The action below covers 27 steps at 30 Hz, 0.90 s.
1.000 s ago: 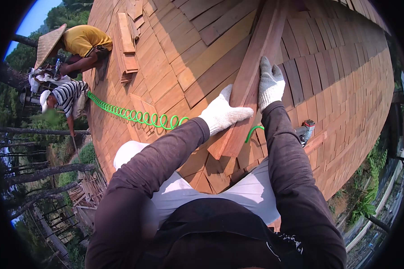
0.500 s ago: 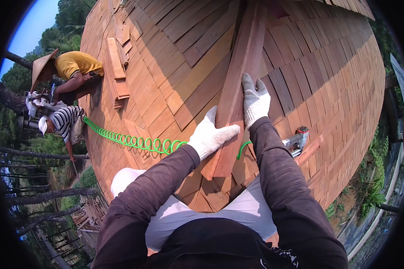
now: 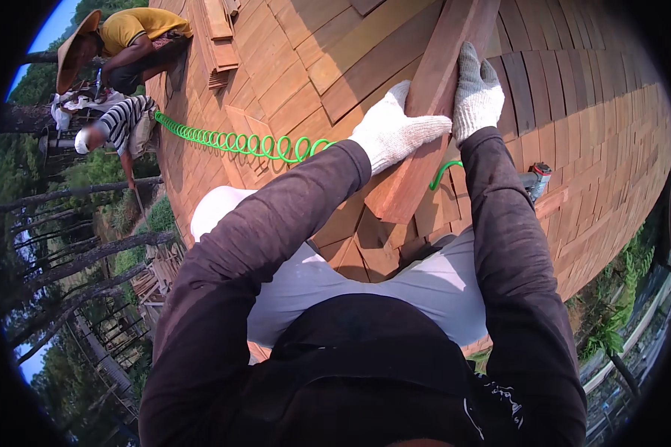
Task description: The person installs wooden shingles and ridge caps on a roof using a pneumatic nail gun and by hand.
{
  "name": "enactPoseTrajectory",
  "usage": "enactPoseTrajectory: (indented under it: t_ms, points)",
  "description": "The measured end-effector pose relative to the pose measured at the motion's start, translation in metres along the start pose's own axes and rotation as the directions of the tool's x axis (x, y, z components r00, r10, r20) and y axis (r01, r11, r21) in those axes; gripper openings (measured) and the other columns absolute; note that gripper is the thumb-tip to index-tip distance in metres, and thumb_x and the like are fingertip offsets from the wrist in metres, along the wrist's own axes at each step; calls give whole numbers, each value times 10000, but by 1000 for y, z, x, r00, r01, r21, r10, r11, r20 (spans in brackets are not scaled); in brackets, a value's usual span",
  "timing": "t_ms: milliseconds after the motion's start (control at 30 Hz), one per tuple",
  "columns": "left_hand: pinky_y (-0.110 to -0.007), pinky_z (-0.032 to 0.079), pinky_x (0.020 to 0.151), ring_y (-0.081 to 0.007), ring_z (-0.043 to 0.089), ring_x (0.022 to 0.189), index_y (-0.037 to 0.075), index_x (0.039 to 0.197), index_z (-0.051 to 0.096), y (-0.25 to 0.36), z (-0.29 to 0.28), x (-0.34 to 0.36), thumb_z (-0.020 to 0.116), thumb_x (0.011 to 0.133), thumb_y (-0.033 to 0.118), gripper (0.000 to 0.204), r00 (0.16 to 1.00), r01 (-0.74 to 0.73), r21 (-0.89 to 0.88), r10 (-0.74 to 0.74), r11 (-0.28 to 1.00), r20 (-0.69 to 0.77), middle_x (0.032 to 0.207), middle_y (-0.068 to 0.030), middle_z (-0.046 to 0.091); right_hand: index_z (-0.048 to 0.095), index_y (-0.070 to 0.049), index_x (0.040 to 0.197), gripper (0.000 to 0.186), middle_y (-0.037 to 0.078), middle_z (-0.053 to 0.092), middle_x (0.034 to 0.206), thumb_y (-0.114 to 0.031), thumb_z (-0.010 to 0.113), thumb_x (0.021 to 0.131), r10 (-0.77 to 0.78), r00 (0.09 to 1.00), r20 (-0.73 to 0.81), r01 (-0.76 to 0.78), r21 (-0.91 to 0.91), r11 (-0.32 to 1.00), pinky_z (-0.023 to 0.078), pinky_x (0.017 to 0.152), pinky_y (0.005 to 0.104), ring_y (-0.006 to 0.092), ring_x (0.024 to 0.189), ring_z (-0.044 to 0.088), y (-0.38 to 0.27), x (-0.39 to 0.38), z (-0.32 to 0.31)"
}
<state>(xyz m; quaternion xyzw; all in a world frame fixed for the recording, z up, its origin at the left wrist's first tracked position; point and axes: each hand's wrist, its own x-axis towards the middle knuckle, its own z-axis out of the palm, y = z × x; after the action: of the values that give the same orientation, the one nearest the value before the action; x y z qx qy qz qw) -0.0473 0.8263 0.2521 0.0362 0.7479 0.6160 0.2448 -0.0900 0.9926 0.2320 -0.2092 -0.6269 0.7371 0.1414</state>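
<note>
A long reddish-brown wooden ridge cap [image 3: 404, 190] slants up and away from me over the shingled roof. My left hand [image 3: 397, 132], in a white knit glove, grips its left side, the thumb laid across the upper face. Gloved the same way, my right hand [image 3: 478, 97] presses along the right edge, a little farther up, with its fingers wrapped partly out of sight. The near end of the cap lies between my knees and my hands. Its far end runs out of the top of the picture.
Wooden shingles [image 3: 276, 97] cover the curved roof. A coiled green air hose [image 3: 224, 135] crosses from the left and passes under the cap. A nail gun [image 3: 537, 181] rests beyond my right forearm. Stacked shingles [image 3: 215, 45] lie far left, near two people [image 3: 138, 33] at the roof's edge.
My view has tilted and shifted, so the hands, ridge cap and roof sit higher and farther right in the picture. Both hands keep about the same hold on the cap.
</note>
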Motion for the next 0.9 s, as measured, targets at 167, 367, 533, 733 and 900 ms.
enactPoseTrajectory:
  t_ms: [167, 367, 533, 733, 900]
  points:
    - [-339, 531, 991, -238, 663, 1140, -78, 1444, 469, -13, -3, 5, 859, 813, 459, 915, 997, -47, 125, 55, 991, -61, 1300, -220, 654, 643, 88, 1242, 692, 182, 729, 1126, -533, 718, 947, -35, 998, -48, 27, -158, 987, 554, 871, 347, 238, 944, 695, -1, -7, 7]
    - [-364, 510, 1045, -344, 645, 1245, -137, 1493, 385, -13, -5, 5, 850, 727, 587, 1152, 998, -15, 103, 21, 995, -58, 1353, -292, 628, 648, 80, 1239, 698, 174, 731, 1102, -546, 722, 941, -21, 999, -28, 18, -111, 994, 555, 869, 345, 229, 935, 696, 0, -8, 7]
    - [-364, 514, 1040, -331, 651, 1234, -108, 1487, 412, -6, -4, 1, 853, 729, 572, 1109, 997, -8, 91, 14, 996, -70, 1346, -278, 635, 647, 76, 1251, 656, 163, 739, 1072, -485, 760, 930, -44, 998, -41, 42, -46, 998, 577, 825, 340, 218, 875, 706, -1, -4, 5]
    - [-358, 503, 1048, -273, 634, 1217, -91, 1487, 398, -6, -5, -1, 861, 781, 485, 1022, 999, 24, 54, -22, 998, -38, 1355, -236, 618, 625, 99, 1242, 692, 175, 722, 1099, -459, 818, 882, 2, 1000, -15, -3, -44, 999, 585, 799, 349, 220, 897, 707, -2, -2, 5]
    - [-373, 507, 1050, -331, 651, 1227, -64, 1495, 398, 3, -8, -3, 845, 748, 551, 1066, 997, 26, 158, -15, 987, -72, 1338, -265, 637, 567, 134, 1260, 805, 200, 687, 1128, -487, 851, 835, 144, 989, 37, -145, 42, 988, 584, 815, 349, 238, 936, 698, -7, 3, 10]
